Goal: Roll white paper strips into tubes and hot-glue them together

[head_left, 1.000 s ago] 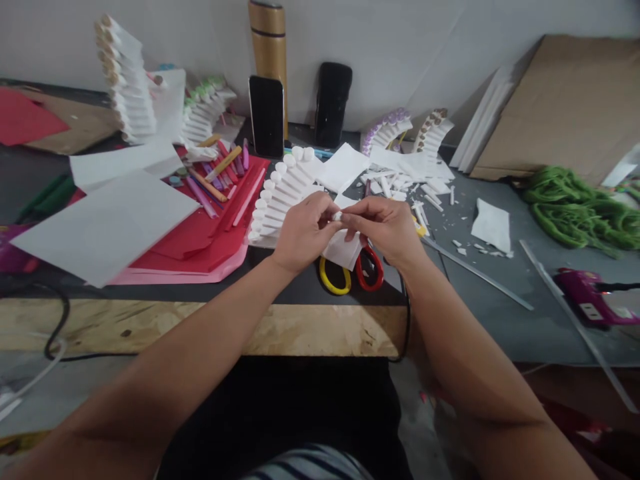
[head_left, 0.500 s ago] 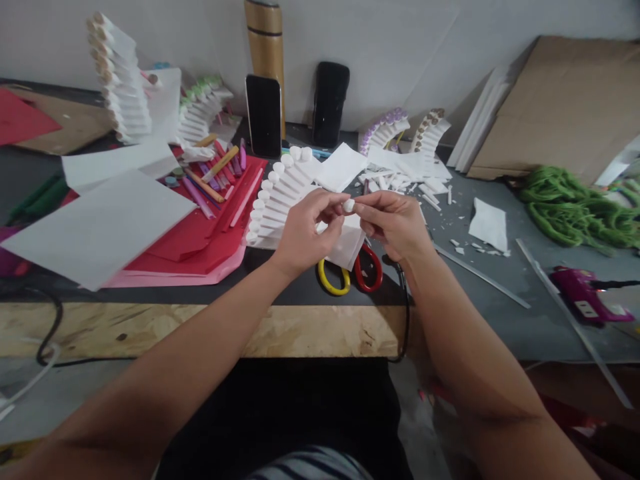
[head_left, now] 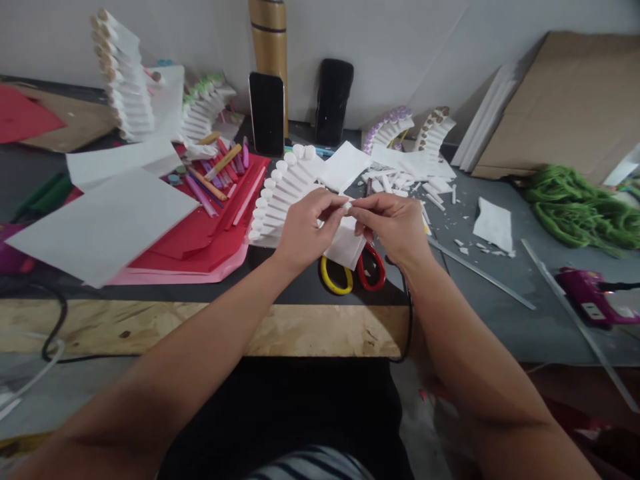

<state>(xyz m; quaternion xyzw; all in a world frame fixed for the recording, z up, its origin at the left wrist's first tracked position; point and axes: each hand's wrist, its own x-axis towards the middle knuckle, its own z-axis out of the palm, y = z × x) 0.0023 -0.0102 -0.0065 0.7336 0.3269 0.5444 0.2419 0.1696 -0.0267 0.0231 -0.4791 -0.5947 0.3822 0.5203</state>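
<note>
With my left hand [head_left: 307, 227] and right hand [head_left: 397, 223], I pinch a white piece [head_left: 347, 207] between nearly touching fingers [head_left: 331, 199] above the dark desk [head_left: 300, 291] (wood-edged), pale wall [head_left: 410, 53] behind.

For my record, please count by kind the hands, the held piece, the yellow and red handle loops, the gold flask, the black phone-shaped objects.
Hands: 2 (left hand, right hand)
Held small white piece: 1
Handle loops: 2 (yellow loop, red loop)
Gold flask: 1
Black phone-shaped objects: 2 (one by the flask, another farther right)
Total: 8
</note>
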